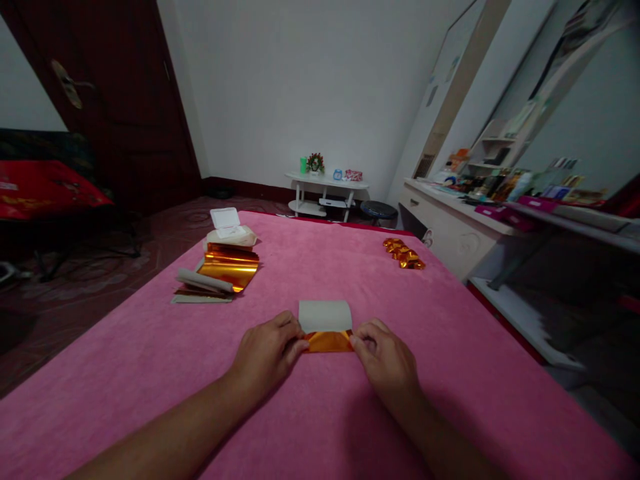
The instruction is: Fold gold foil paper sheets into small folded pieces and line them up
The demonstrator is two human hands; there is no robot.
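A small sheet (pixel 326 316) with a grey paper face lies on the pink cloth, its near edge turned over to show a shiny orange-gold side. My left hand (pixel 269 347) pinches the left end of that gold strip between thumb and fingers. At the strip's right end, my right hand (pixel 385 357) is closed in a similar pinch. Farther back on the left are stacked gold and grey sheets (pixel 230 267), partly curled. Several folded gold pieces (pixel 404 254) sit together at the back right.
The pink cloth (pixel 310 413) covers a wide surface. An open white box (pixel 226 220) stands behind the stacked sheets. Beyond are a low white shelf (pixel 325 180) and a dark round stool (pixel 379 211). A cluttered dresser (pixel 455 223) is on the right.
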